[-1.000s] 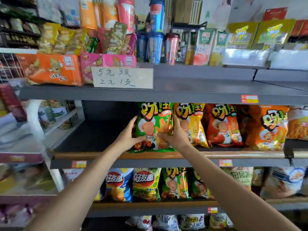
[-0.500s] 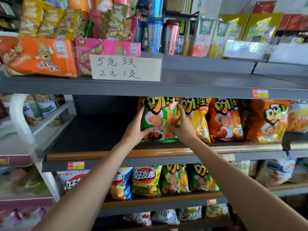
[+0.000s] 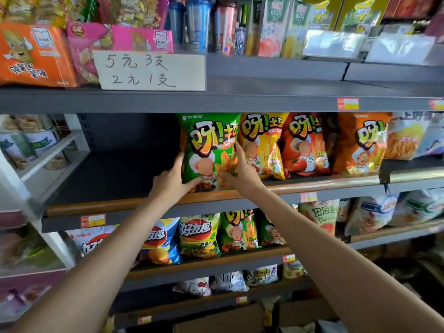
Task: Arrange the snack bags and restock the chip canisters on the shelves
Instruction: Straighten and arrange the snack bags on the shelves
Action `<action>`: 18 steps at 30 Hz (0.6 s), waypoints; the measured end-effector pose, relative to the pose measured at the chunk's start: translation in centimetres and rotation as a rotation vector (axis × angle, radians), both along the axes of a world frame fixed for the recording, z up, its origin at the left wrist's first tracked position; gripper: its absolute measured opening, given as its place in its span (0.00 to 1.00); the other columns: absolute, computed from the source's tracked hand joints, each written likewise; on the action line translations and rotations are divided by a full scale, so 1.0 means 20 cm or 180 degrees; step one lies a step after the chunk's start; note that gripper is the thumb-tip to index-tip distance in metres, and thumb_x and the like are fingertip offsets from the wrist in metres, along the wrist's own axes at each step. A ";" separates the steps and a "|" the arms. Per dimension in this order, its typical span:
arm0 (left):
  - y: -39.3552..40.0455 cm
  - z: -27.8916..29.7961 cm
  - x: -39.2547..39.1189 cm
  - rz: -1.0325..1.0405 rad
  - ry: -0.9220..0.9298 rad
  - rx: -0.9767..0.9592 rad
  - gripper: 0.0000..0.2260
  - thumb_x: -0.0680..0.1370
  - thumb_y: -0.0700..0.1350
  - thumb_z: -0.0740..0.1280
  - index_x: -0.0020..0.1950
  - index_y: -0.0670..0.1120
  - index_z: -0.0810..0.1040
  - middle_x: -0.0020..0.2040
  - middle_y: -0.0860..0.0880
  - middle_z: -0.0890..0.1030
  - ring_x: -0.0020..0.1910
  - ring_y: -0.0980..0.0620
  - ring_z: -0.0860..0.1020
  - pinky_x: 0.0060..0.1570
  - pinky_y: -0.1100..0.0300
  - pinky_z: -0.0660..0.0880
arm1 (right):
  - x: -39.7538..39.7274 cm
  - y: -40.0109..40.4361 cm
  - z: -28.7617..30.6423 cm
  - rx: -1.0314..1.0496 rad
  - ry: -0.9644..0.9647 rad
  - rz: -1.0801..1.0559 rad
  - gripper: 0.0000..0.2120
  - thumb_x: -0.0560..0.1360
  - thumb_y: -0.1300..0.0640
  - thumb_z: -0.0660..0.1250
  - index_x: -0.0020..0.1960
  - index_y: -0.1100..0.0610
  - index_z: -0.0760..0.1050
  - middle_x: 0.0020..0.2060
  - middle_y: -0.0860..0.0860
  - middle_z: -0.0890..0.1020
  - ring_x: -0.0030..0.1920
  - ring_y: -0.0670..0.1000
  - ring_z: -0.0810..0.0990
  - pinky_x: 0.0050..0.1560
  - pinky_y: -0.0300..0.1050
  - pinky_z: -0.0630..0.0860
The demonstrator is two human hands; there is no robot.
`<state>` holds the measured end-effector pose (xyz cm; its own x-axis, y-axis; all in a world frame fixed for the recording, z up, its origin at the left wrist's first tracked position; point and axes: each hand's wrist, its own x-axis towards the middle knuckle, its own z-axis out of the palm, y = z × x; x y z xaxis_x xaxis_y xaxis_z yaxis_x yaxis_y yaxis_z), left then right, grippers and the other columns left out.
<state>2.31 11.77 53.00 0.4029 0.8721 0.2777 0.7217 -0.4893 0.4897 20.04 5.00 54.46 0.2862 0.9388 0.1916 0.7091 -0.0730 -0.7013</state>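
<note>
Bare shelf section (image 3: 115, 174): a dark, unstocked stretch of the middle shelf is seen at centre left of the frame, directly left of the held bag.
Left hand (image 3: 171, 181): the lower left edge of the green snack bag is gripped, with the fingers behind it and the thumb curled across its lower front.
Green snack bag (image 3: 209, 152): it is held upright at frame centre, long axis vertical, its base at the shelf's wooden lip (image 3: 312, 185); whether it rests there cannot be told.
Right hand (image 3: 240, 170): the lower right edge of the bag is pinched, the index finger extended up along that edge.
Yellow snack bag (image 3: 263, 145): it stands just right of the green bag, the edges touching or overlapping.
Governing relation: the bag lies between both hands, equally near to each; open space is available only to the left.
</note>
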 end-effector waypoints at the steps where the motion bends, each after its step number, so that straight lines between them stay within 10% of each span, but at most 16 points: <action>1: -0.03 0.00 0.00 0.0195 -0.0047 0.0239 0.36 0.74 0.56 0.67 0.76 0.49 0.53 0.65 0.42 0.72 0.61 0.40 0.73 0.57 0.46 0.70 | 0.00 -0.01 0.01 0.0002 -0.0016 -0.0030 0.40 0.76 0.53 0.67 0.77 0.53 0.44 0.67 0.60 0.69 0.62 0.61 0.72 0.59 0.51 0.69; 8: -0.37 -0.27 0.10 -0.0133 -0.0959 0.1452 0.16 0.72 0.37 0.62 0.60 0.38 0.71 0.54 0.40 0.73 0.53 0.44 0.71 0.51 0.53 0.66 | 0.08 -0.31 -0.17 0.0900 -0.0379 -0.0430 0.18 0.78 0.62 0.60 0.65 0.67 0.64 0.59 0.62 0.70 0.61 0.60 0.67 0.60 0.52 0.68; 18: -0.82 -1.21 0.50 -0.0614 0.0204 -0.0717 0.18 0.76 0.36 0.63 0.66 0.38 0.67 0.57 0.40 0.72 0.49 0.40 0.75 0.40 0.59 0.63 | 0.57 -0.77 -1.25 -0.1155 -0.0629 -0.0190 0.22 0.75 0.66 0.61 0.68 0.63 0.64 0.62 0.61 0.67 0.62 0.62 0.66 0.59 0.52 0.65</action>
